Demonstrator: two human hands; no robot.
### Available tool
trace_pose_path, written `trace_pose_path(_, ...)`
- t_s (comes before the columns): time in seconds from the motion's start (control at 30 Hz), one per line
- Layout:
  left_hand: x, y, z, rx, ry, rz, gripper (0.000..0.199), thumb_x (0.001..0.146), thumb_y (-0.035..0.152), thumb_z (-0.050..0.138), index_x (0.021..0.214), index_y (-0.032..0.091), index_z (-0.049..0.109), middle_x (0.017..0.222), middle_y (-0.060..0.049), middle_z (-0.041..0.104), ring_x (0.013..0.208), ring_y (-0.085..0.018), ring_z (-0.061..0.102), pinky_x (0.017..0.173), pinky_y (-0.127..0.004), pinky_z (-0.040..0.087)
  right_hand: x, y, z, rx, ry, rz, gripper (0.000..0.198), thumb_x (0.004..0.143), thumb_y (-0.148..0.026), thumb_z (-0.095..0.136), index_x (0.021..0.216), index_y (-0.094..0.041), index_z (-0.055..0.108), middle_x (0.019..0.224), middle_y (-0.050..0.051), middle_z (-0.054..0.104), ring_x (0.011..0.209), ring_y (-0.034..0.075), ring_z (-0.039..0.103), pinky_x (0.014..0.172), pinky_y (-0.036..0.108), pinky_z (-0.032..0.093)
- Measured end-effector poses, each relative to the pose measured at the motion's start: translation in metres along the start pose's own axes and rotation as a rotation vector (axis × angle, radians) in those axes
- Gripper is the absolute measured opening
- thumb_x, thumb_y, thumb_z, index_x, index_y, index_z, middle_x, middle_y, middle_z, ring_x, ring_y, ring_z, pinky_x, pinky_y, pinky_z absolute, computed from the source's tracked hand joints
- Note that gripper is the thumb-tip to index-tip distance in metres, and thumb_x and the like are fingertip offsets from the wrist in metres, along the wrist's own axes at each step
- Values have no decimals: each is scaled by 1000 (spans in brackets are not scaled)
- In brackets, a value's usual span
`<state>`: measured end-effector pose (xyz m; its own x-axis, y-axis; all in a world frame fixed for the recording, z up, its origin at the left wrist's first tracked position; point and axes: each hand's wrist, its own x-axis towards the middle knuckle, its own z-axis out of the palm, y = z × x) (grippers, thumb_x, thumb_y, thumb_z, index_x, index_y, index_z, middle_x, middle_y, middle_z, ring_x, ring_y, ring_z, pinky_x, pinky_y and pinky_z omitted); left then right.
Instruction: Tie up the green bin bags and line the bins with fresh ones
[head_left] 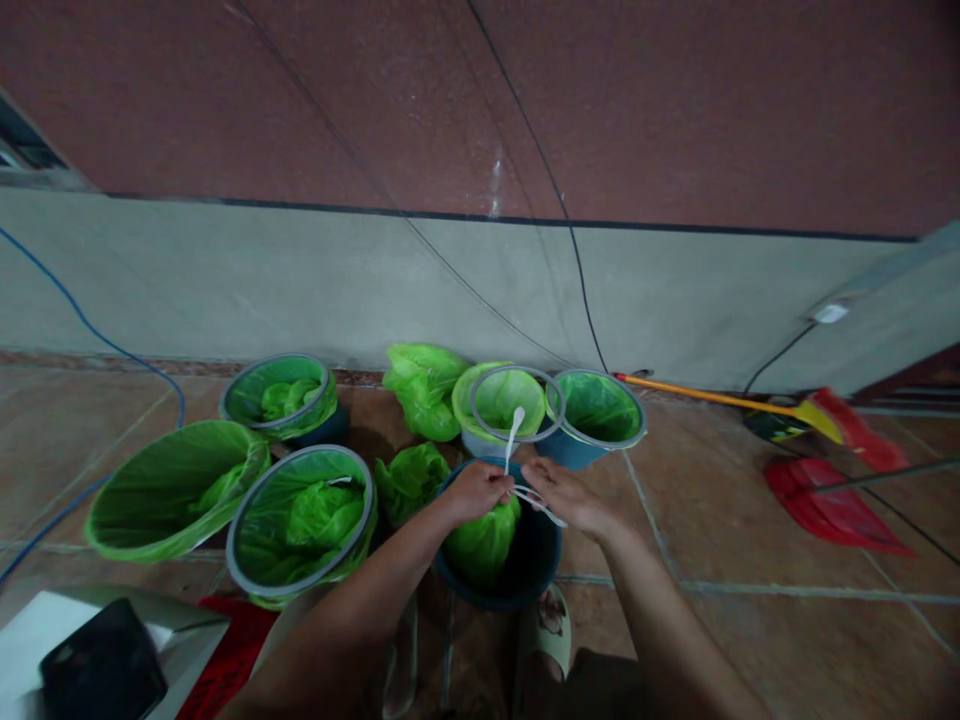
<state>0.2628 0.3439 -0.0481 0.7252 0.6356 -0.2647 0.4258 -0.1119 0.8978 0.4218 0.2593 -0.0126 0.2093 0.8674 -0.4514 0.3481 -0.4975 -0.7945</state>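
My left hand (480, 493) is closed in a pinch on a white drawstring (514, 438), whose free end sticks up above the fingers. My right hand (568, 496) is close beside it, with a loop of the same drawstring running under its fingers; its fingertips are partly hidden. Below both hands, a gathered light-green plastic bag (484, 545) stands inside a dark blue bin (541, 572). The drawstring runs down toward the bag's top, where my left hand covers the join.
Several bins with green liners stand around, including a grey-rimmed bin (234, 545) at left and a blue bin (576, 450) at right. A loose grey ring (559, 402) rests over a pale bin (480, 440). A red dustpan (817, 500) and yellow-handled broom (712, 397) lie right.
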Motion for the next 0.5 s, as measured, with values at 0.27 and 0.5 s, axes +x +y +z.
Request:
trace_pose_path(0.27,-1,3,-9,115,131,99,20,76,27,59,67,14,72,57,1,64,57,-11,54,57,-21,41,-19,-12,14,-238,-465,54,11,83,-27,53,76,-18,55,54,-3,52,42,9,47,42,20,39)
trace_pose_path(0.5,-15,13,-7,570,114,450,27,78,8,52,88,24,70,87,1,75,86,-15,66,107,-39,33,7,15,5,-184,-49,-415,13,70,-21,57,81,-18,64,85,4,69,81,18,62,79,29,48)
